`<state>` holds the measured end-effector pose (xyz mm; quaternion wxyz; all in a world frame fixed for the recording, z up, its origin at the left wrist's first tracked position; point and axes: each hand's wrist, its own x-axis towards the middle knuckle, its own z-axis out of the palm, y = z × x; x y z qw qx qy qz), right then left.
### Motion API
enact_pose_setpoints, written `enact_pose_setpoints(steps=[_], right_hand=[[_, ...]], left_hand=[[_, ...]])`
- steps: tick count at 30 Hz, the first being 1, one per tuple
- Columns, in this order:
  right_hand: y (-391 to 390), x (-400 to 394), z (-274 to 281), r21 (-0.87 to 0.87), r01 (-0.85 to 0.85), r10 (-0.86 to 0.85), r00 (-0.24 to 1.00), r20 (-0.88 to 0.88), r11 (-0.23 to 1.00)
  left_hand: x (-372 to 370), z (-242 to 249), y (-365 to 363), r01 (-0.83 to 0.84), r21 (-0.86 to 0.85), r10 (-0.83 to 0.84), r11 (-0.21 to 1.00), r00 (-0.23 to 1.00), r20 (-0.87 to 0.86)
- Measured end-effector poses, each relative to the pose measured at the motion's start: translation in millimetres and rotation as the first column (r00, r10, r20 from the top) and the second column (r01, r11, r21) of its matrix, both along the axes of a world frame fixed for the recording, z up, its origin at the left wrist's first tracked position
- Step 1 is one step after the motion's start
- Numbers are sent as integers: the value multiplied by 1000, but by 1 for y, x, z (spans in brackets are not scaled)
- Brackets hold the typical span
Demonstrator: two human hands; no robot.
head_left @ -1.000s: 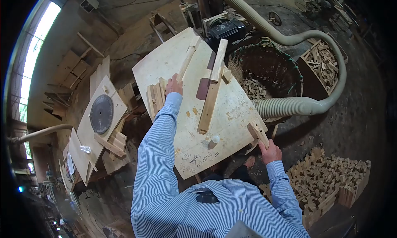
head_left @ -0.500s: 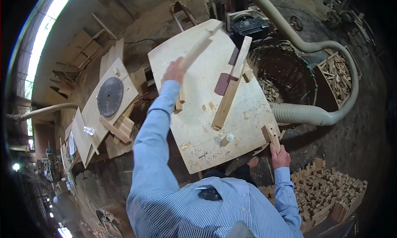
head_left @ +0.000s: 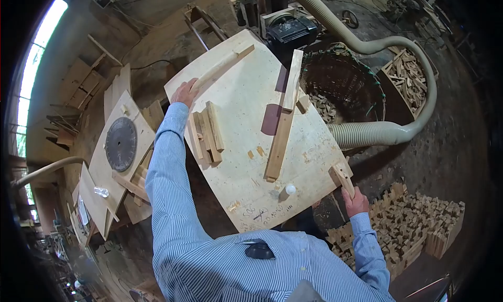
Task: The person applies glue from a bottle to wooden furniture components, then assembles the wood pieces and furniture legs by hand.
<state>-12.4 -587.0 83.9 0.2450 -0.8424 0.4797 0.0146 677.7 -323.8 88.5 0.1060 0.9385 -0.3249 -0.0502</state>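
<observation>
My left hand (head_left: pixel 185 93) is closed round the near end of a long pale wooden piece (head_left: pixel 222 65), which slants over the far left of the work table (head_left: pixel 236 184). Just below that hand, several short wooden pieces (head_left: pixel 209 131) lie side by side at the table's left edge. At the near right corner my right hand (head_left: pixel 356 201) grips a small wooden piece with dark holes (head_left: pixel 343 177). Between the hands a long wooden fence (head_left: pixel 280 139) lies across the table, next to dark red patches. A small white-topped object (head_left: pixel 290 189) stands near the front.
Behind the table sits a dark motor (head_left: pixel 291 30). A large basket (head_left: pixel 351 82) and a ribbed hose (head_left: pixel 367 134) are at the right. Stacked wooden blocks (head_left: pixel 393 231) fill the lower right. A side table with a round saw blade (head_left: pixel 121 144) stands at the left.
My left hand has moved a little toward the table's left edge with the long piece, uncovering the short pieces. The whole view has shifted slightly. My right hand keeps its hold.
</observation>
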Motion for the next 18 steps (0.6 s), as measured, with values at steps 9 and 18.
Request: enact_pose_setpoints(steps=[9, 18], right_hand=[[1, 4, 3, 13, 33, -32, 999, -28, 999], [-3, 1, -8, -26, 7, -7, 1000, -25, 1000]], left_hand=[[-3, -17, -58, 44, 24, -46, 999, 997, 66], [11, -42, -158, -32, -202, 50, 979, 995, 86]])
